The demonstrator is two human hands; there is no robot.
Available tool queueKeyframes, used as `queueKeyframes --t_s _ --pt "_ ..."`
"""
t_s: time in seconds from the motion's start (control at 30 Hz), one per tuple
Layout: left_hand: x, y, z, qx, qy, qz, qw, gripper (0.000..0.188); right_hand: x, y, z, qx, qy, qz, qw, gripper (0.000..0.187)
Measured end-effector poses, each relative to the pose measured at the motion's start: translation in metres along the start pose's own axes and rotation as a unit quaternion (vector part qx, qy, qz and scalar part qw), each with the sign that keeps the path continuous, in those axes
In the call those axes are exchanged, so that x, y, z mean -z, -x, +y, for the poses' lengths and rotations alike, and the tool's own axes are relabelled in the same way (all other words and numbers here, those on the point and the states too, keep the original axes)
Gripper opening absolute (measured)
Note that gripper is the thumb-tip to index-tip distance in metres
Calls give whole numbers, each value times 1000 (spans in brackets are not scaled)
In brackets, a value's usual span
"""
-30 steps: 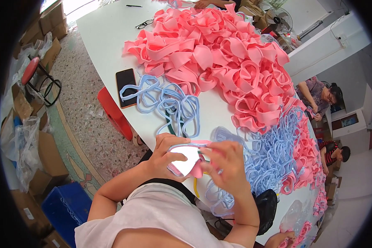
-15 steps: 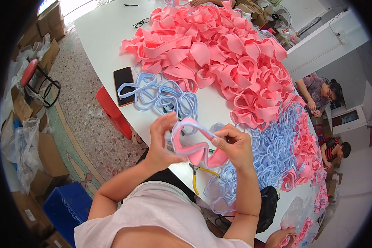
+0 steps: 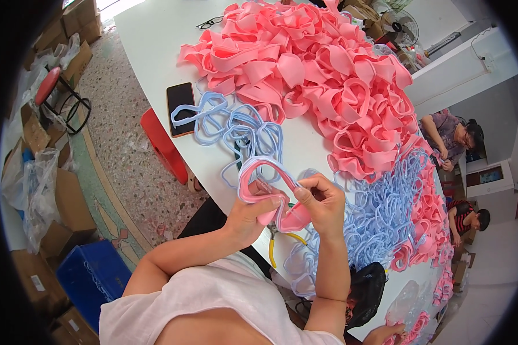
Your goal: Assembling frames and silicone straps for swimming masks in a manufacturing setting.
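Both hands hold a goggle-shaped frame (image 3: 248, 179), pink inside with a pale blue rim, above the near table edge. My left hand (image 3: 248, 217) grips its lower left part, thumb across the nose notch. On the other side my right hand (image 3: 323, 201) pinches the frame between thumb and fingers. Just beyond lie several pale blue goggle-shaped rims (image 3: 236, 123), and to the right spreads a tangled heap of similar blue rims (image 3: 374, 213). Beneath my hands, pliers with yellow handles (image 3: 272, 248) rest on the table, partly hidden.
A large heap of pink foam-like bands (image 3: 293, 69) covers the far table (image 3: 149, 54). A dark phone (image 3: 181, 103) and glasses (image 3: 209, 22) lie at left. Beside the table stand a red stool (image 3: 162, 144) and a blue crate (image 3: 95, 279). Two people (image 3: 452, 138) sit at right.
My left hand has gone from spread fingers beside the frame to gripping its lower left part. The frame has turned slightly, while my right hand keeps its pinch.
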State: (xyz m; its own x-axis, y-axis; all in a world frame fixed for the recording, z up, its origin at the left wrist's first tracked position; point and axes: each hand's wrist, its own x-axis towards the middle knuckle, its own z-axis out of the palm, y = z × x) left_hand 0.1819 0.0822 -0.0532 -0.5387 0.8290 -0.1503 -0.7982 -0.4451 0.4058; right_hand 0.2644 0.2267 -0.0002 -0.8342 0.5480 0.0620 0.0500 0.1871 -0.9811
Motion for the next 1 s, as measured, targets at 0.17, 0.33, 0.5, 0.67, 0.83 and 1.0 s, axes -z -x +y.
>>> queueKeyframes --t_s 0.17,0.33,0.5,0.67,0.83,1.0 --pt "-1 5 8 -1 -8 32 999 24 -7 -4 5 2 -7 -1 1000 12" --pt "5 -6 13 46 -41 24 998 27 -5 -4 11 76 65 40 994 12" --pt "29 -2 37 28 -104 30 994 60 3 -5 6 52 40 44 997 13" --pt "18 -23 95 -55 -367 -33 928 71 6 -5 5 31 44 44 998 13" --pt "8 -40 107 -5 -530 -157 833 52 6 -6 5 16 68 30 997 14" --pt "5 -44 99 -6 -537 -119 835 45 9 -6 8 17 74 34 997 14"
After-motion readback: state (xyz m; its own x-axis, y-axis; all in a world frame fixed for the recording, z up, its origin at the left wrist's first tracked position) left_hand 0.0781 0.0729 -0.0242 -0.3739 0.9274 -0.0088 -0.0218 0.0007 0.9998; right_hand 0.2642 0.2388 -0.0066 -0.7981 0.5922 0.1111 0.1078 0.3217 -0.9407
